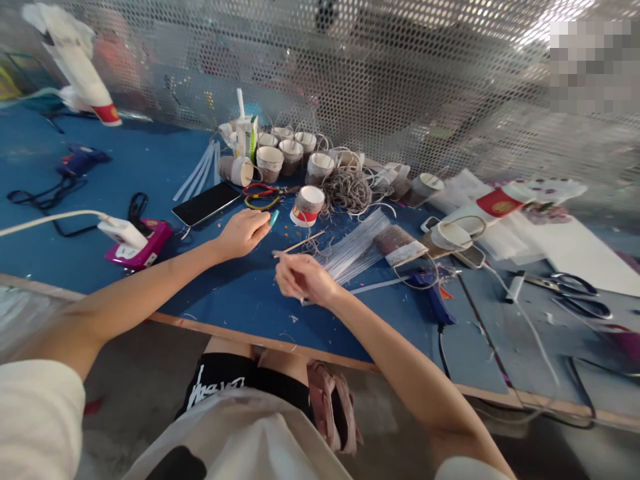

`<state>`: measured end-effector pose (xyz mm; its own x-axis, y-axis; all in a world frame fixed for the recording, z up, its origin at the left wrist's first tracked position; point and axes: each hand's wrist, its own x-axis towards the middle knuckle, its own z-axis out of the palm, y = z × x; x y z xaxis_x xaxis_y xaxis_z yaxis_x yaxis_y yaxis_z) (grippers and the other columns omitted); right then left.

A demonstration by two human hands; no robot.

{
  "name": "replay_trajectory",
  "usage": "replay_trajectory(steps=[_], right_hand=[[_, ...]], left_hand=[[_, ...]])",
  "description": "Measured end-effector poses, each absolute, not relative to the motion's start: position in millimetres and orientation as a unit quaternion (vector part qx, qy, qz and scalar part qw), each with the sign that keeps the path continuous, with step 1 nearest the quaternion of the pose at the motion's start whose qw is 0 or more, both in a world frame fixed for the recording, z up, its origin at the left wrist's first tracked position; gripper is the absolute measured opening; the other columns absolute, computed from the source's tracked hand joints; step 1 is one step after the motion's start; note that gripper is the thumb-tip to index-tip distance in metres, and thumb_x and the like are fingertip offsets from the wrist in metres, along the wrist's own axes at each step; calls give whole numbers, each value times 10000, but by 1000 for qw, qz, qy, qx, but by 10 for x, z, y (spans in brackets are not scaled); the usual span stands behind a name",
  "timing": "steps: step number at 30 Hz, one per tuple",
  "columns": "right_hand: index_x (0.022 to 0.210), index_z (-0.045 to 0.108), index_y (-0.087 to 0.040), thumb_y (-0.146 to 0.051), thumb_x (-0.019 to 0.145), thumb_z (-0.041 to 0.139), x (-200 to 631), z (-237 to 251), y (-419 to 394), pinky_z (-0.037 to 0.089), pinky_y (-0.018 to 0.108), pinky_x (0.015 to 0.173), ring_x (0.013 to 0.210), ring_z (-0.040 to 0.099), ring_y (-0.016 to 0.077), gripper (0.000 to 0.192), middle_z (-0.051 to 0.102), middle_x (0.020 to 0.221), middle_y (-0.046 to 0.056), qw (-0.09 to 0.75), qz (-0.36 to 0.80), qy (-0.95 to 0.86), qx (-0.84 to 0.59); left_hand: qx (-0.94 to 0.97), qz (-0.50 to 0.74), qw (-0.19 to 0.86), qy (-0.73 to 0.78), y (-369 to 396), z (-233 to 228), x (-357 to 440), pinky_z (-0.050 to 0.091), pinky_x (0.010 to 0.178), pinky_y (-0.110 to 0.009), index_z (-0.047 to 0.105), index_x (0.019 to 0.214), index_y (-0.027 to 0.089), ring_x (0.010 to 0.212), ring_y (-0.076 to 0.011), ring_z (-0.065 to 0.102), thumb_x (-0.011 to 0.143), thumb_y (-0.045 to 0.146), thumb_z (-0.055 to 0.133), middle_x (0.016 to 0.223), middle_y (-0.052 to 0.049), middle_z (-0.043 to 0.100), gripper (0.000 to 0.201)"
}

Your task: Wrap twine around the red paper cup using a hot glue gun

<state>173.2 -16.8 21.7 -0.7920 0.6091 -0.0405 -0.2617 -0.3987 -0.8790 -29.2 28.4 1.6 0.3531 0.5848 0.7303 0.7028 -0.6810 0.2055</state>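
A thin stick [299,245] is pinched in the right hand [304,277], kept steady over the blue worktop [240,293]. The left hand [245,232] is curled, closed on a small teal thing [274,217].

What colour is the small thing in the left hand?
Teal, poking from the left hand as a small tip; head view.

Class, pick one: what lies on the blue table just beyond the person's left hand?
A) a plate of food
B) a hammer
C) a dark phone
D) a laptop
C: the dark phone lies flat on the table, just beyond the left hand.
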Motion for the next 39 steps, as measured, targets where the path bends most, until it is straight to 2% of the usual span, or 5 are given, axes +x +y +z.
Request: replay_trajectory(steps=[7, 11, 18, 29, 39], right_hand=[[421, 413, -197, -378, 870, 660, 2115, 372, 257, 204, 217, 342, 319, 254, 48, 544, 329, 346, -58, 510, 685, -447, -266], [448, 403, -190, -449, 900, 595, 2271, 361, 434, 207, 207, 349, 328, 243, 38, 555, 412, 412, -37, 531, 681, -422, -276], [430, 403, -181, -595, 890, 531, 2273, 364, 419, 189, 220, 362, 327, 245, 47, 632, 372, 411, -33, 498, 705, -418, -284], [444, 464, -180, -592, 879, 538, 2295, 380, 443, 186, 225, 365, 325, 254, 51, 603, 385, 428, -25, 484, 697, -445, -287], [453, 498, -194, -572, 844, 575, 2297, 425, 428, 205, 238, 384, 363, 269, 74, 549, 362, 427, -16, 482, 673, -465, -313]], left_hand=[[-782, -401, 66, -473, 429, -58, -327, 532, 811, -331, 549, 1087, 135, 929, -194, 658, 929, 189, 484, 1025, -119, 680, 180], [-701, -352, 90, -614, 417, 42, -423, 341, 1150, -519, 397, 1379, 57, 1388, -358, 421, 860, 139, 581, 1439, -273, 471, 557], [-537, -146, 11, -831, 446, 169, -681, 251, 1133, -671, 290, 1481, -68, 1432, -534, 279, 945, 388, 515, 1535, -367, 309, 738], [-562, -125, 28, -817, 513, 132, -661, 296, 1163, -565, 330, 1481, -73, 1408, -483, 375, 960, 406, 484, 1515, -340, 378, 724], [-648, -133, -1, -750, 195, 162, -148, 203, 977, -906, 203, 1575, 246, 1470, -581, 71, 957, 513, 423, 1673, -133, 105, 709]])
